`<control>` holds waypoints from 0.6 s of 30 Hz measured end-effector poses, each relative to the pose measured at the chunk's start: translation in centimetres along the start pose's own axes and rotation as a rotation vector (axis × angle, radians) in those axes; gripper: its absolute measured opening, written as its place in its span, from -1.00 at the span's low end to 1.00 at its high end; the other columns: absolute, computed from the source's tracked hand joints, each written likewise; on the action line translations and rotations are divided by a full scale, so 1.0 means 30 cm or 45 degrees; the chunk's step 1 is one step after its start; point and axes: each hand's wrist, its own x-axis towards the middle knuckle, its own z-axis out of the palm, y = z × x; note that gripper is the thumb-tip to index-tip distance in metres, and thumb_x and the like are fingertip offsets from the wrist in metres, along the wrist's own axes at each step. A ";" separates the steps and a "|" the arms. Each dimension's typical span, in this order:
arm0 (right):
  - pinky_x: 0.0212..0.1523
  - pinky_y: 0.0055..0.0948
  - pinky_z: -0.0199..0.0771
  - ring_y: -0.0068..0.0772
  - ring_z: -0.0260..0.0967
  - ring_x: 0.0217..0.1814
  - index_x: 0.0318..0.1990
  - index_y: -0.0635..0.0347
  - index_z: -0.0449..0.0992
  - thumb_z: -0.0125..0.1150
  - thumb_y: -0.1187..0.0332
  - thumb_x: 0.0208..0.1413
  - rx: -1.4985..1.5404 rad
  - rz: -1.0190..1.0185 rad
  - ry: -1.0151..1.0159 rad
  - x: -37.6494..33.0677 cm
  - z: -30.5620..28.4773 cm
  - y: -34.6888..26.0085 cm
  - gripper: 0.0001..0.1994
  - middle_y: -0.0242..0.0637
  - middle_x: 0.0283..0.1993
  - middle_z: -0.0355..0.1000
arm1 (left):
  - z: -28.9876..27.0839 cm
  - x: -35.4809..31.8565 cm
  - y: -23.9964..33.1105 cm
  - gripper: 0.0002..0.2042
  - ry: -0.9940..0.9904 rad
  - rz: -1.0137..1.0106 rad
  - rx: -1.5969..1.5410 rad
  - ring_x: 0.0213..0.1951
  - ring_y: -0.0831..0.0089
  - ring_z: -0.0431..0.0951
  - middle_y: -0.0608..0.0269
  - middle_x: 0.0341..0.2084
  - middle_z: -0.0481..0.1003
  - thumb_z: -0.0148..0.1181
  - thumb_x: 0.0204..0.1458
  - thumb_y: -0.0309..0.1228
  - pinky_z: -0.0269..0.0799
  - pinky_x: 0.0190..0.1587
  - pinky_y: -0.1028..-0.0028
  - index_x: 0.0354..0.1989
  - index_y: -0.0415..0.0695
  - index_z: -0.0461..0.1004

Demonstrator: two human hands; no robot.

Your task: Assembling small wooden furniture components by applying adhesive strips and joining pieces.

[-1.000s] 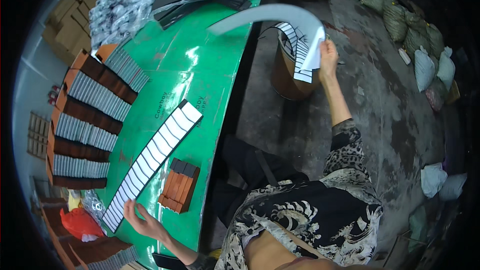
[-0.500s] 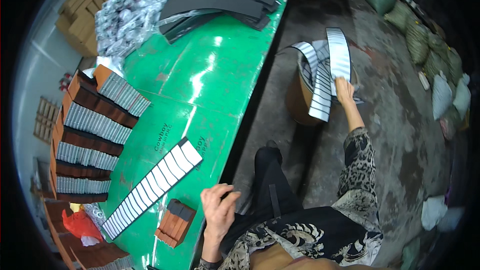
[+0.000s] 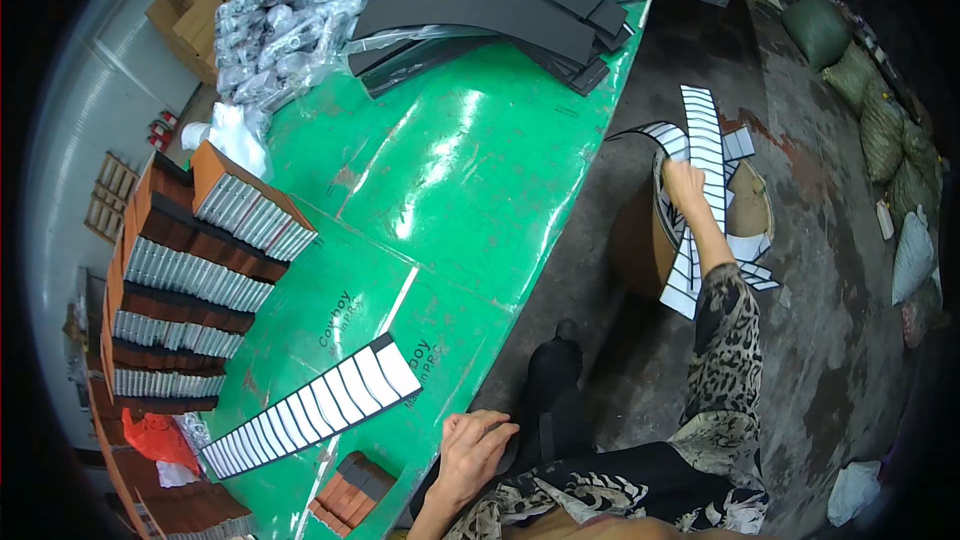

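Note:
My right hand (image 3: 684, 185) is closed over the rim of a round brown bin (image 3: 640, 245) on the floor, among white strips with black cross lines (image 3: 705, 140). It appears to grip one, though the fingers hide which. More strips and pieces stick out of the bin. My left hand (image 3: 474, 452) hovers by the near edge of the green table (image 3: 440, 190), fingers loosely bent and apart, with nothing visible in them. On the table lies another tapering white strip with black lines (image 3: 318, 405). A small stack of brown and dark blocks (image 3: 350, 498) sits closer to me.
Rows of brown stacked pieces with pale edges (image 3: 190, 270) line the table's left side. Curved black sheets (image 3: 480, 15) and a heap of plastic-wrapped items (image 3: 290, 35) lie at the far end. A red bag (image 3: 158, 438) is at the left. Sacks (image 3: 880, 120) stand along the right.
My right hand has moved from the bin's right side onto the strips at its left; the broad white strip it held no longer shows in it. The view has shifted.

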 end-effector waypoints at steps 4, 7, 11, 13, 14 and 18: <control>-0.18 -0.12 0.39 0.05 0.41 -0.17 -0.21 0.11 0.52 0.09 0.28 0.02 0.758 0.080 0.224 0.291 -0.186 -0.097 -0.79 -0.04 -0.26 0.47 | 0.069 -0.002 -0.047 -0.69 -0.030 0.053 -0.010 -0.21 0.39 0.49 0.31 -0.24 0.47 0.25 -0.28 -0.58 0.23 -0.20 0.43 -0.27 -0.06 0.53; -0.01 -0.28 0.35 -0.09 0.39 -0.02 -0.06 0.23 0.45 0.19 0.22 -0.03 1.075 0.142 0.337 0.510 -0.221 -0.228 -0.61 -0.07 -0.10 0.45 | 0.082 -0.030 -0.090 -0.63 0.051 0.058 0.009 -0.19 0.44 0.50 0.34 -0.23 0.49 0.25 -0.35 -0.57 0.27 -0.23 0.47 -0.24 -0.04 0.53; 0.17 -0.18 0.17 -0.01 0.21 0.17 0.08 0.25 0.33 0.26 0.18 -0.09 0.880 -0.238 0.415 0.617 -0.251 -0.393 -0.43 0.00 0.10 0.30 | 0.051 -0.099 -0.070 -0.65 0.137 -0.332 -0.003 -0.19 0.43 0.50 0.34 -0.22 0.49 0.18 -0.29 -0.55 0.30 -0.21 0.48 -0.21 -0.06 0.52; 0.19 -0.23 0.15 -0.04 0.19 0.19 0.11 0.31 0.29 0.30 0.19 -0.12 0.835 -0.421 0.443 0.664 -0.250 -0.282 -0.37 0.02 0.11 0.29 | 0.057 -0.084 -0.058 -0.68 0.032 -0.241 -0.230 -0.16 0.41 0.48 0.31 -0.19 0.47 0.11 -0.21 -0.51 0.31 -0.20 0.46 -0.18 -0.07 0.50; 0.19 -0.25 0.13 -0.06 0.18 0.20 0.13 0.36 0.26 0.31 0.23 -0.10 0.882 -0.535 0.429 0.702 -0.198 -0.232 -0.36 0.04 0.12 0.27 | 0.064 -0.082 -0.028 -0.68 -0.017 -0.273 -0.250 -0.12 0.41 0.46 0.29 -0.14 0.44 0.07 -0.15 -0.48 0.30 -0.17 0.46 -0.14 -0.07 0.48; 0.33 -0.34 -0.10 -0.15 -0.09 0.38 0.29 0.27 0.01 0.24 0.31 0.01 0.931 -0.614 0.139 1.039 0.118 0.297 -0.28 -0.01 0.33 -0.01 | 0.124 -0.053 -0.066 -0.69 0.059 -0.206 -0.202 -0.14 0.44 0.45 0.34 -0.15 0.42 0.03 -0.07 -0.41 0.25 -0.17 0.44 -0.10 -0.08 0.45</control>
